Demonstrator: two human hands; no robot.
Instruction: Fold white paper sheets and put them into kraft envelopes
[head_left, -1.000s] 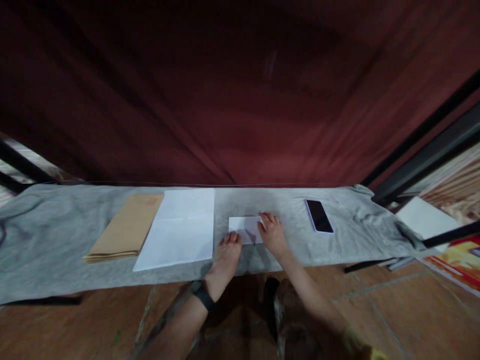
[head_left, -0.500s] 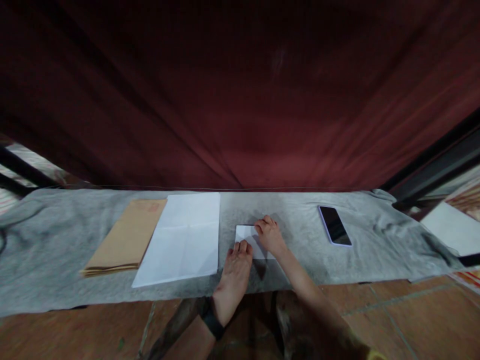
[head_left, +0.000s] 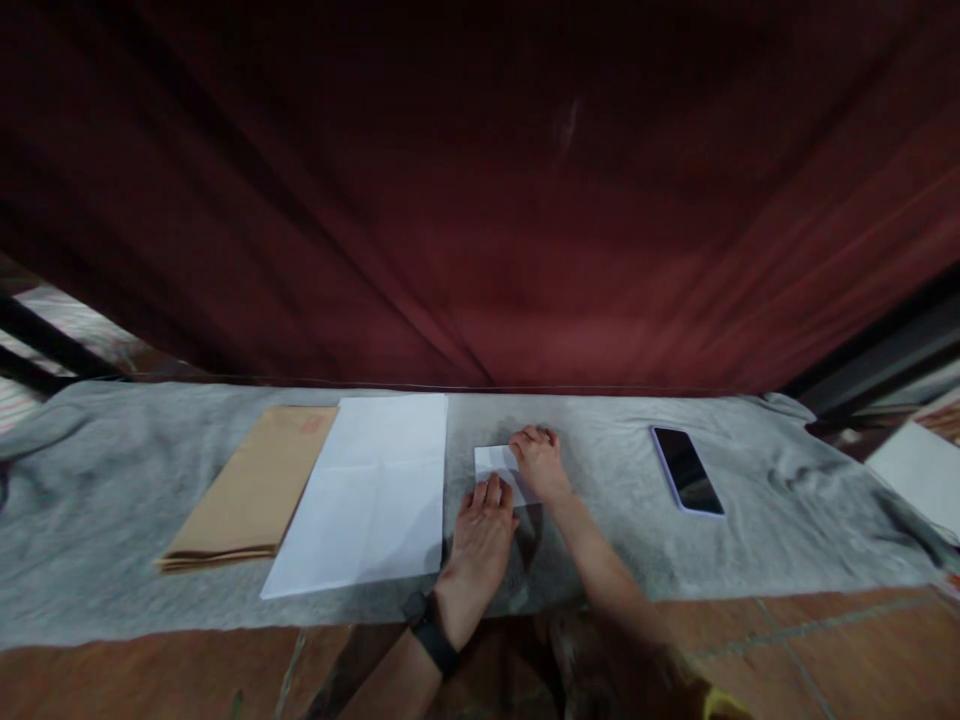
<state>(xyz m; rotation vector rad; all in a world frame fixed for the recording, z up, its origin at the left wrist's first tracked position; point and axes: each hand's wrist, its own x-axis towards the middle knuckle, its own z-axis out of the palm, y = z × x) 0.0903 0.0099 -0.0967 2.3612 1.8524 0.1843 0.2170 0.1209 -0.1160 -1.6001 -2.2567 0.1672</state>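
Observation:
A small folded sheet of white paper (head_left: 491, 458) lies on the grey cloth in front of me, partly covered by both hands. My left hand (head_left: 484, 530), with a dark watch at the wrist, rests its outstretched fingers on the paper's near left part. At the far right part is my right hand (head_left: 540, 462), its fingers curled over the paper's edge; the thumb is mostly hidden. Left of my hands lies a stack of large white sheets (head_left: 367, 490). It sits next to a pile of brown envelopes (head_left: 251, 485).
A smartphone (head_left: 687, 470) in a lilac case lies to the right on the grey cloth (head_left: 600, 430). A dark red curtain (head_left: 480, 220) hangs behind the cloth's far edge. Tiled floor (head_left: 787, 650) shows below the near edge, and a white sheet-like surface (head_left: 919, 475) at far right.
The folded paper looks shorter from front to back, and its near edge sits farther away. My left hand is slightly farther right. The view has shifted a little.

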